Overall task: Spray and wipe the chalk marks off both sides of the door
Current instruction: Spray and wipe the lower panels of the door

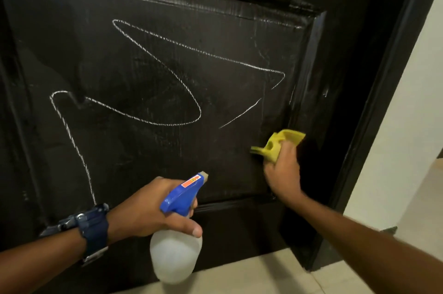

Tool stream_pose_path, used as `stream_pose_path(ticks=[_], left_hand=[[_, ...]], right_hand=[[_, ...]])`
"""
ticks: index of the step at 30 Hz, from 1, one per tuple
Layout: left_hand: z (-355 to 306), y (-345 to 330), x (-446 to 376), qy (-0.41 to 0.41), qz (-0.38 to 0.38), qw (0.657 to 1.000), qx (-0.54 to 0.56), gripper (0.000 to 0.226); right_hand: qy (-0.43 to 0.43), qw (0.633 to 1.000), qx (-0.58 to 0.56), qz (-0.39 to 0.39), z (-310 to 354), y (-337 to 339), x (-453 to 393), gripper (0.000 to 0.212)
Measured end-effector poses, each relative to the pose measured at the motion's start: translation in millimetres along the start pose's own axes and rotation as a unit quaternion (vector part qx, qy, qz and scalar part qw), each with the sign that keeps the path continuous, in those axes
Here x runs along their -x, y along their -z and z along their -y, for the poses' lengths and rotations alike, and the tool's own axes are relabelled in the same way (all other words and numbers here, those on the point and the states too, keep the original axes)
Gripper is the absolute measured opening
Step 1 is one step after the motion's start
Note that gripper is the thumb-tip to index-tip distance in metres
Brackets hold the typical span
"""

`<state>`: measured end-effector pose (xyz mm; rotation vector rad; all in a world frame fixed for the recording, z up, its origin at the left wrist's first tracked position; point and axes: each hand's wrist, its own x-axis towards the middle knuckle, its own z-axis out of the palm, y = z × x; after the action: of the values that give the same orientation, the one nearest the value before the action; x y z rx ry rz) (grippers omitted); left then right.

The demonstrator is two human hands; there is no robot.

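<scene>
Head view: cloth [284, 141] against door [143, 66].

A pale tiled floor [275, 269] runs along the bottom of the view, its light beige tiles parted by thin grout lines, and carries on to the right past the doorway. The dark door [167, 78] stands over it, its bottom edge meeting the tiles along a slanting line, with the black door frame [374, 126] coming down to the floor at the right. Whether the door's lower edge touches the tiles or hangs just above them cannot be told from here.
</scene>
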<state>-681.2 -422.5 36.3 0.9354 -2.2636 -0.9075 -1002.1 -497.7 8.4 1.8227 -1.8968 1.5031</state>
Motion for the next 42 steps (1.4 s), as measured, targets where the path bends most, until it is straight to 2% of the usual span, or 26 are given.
stream_pose_path(ticks=[2, 3, 5, 7, 10, 12, 15, 17, 19, 21, 22, 26, 28, 30, 31, 33, 34, 35, 37, 39, 42], left_hand=[[-5, 3, -1, -0.006, -0.019, 1.000, 0.017, 0.046], [-8, 5, -2, -0.010, -0.024, 0.999, 0.023, 0.051], [-17, 7, -5, -0.015, -0.022, 1.000, 0.014, 0.056], [-22, 9, -9, -0.022, -0.025, 0.999, 0.016, 0.055], [-32, 16, -18, -0.032, -0.057, 0.997, 0.028, 0.056], [-42, 23, -25, -0.050, -0.094, 0.994, 0.022, 0.061], [-65, 35, -40, -0.078, -0.109, 0.991, -0.001, 0.065], [-83, 40, -53, -0.095, -0.105, 0.990, -0.019, 0.058], [-99, 43, -64, -0.107, -0.111, 0.987, -0.040, 0.058], [-108, 43, -71, -0.112, -0.113, 0.986, -0.055, 0.063], [-110, 44, -73, -0.116, -0.114, 0.985, -0.057, 0.064], [-105, 49, -63, -0.096, -0.124, 0.986, -0.050, 0.088], [-99, 56, -56, -0.080, -0.129, 0.987, -0.056, 0.094], [-92, 67, -47, -0.074, -0.144, 0.985, -0.057, 0.091], [-87, 72, -43, -0.079, -0.152, 0.983, -0.058, 0.083], [-78, 79, -33, -0.086, -0.156, 0.983, -0.056, 0.073], [-73, 82, -28, -0.086, -0.155, 0.983, -0.053, 0.072], [-69, 84, -23, -0.084, -0.155, 0.983, -0.050, 0.072], [-62, 86, -14, -0.075, -0.158, 0.984, -0.035, 0.071], [-60, 87, -5, -0.067, -0.170, 0.983, -0.013, 0.068], [-62, 89, 5, -0.063, -0.176, 0.982, 0.000, 0.059]], right_hand=[[0.002, 0.998, 0.021, 0.067, -11, -4, 17, 0.034], [0.017, 0.998, 0.013, 0.067, -8, 1, 13, 0.031], [0.066, 0.998, -0.018, 0.000, 11, 15, -13, 0.029], [0.090, 0.990, -0.032, -0.108, 46, 31, -61, 0.044], [0.004, 0.981, -0.009, -0.192, 101, 58, -113, 0.047], [0.005, 0.978, 0.007, -0.208, 109, 60, -118, 0.042], [0.065, 0.982, -0.013, -0.176, 92, 37, -92, 0.033], [0.116, 0.987, 0.018, -0.108, 78, 14, -64, 0.022], [0.136, 0.989, 0.038, -0.050, 73, 0, -39, 0.025], [0.113, 0.991, 0.049, -0.042, 79, 0, -35, 0.033], [0.089, 0.993, 0.046, -0.062, 85, 4, -44, 0.033], [-0.069, 0.976, -0.063, -0.198, 120, 39, -109, 0.036], [-0.064, 0.974, -0.056, -0.209, 118, 31, -109, 0.036], [0.027, 0.988, 0.017, -0.148, 102, 3, -77, 0.042], [0.082, 0.991, 0.069, -0.084, 92, -13, -52, 0.042], [0.161, 0.975, 0.147, 0.049, 80, -32, -4, 0.041], [0.192, 0.966, 0.158, 0.073, 77, -33, 8, 0.040], [0.206, 0.963, 0.159, 0.067, 80, -31, 9, 0.038], [0.164, 0.979, 0.121, 0.002, 95, -20, -14, 0.040], [0.063, 0.991, 0.046, -0.108, 122, 1, -67, 0.049], [-0.089, 0.967, -0.090, -0.221, 161, 53, -147, 0.046]])
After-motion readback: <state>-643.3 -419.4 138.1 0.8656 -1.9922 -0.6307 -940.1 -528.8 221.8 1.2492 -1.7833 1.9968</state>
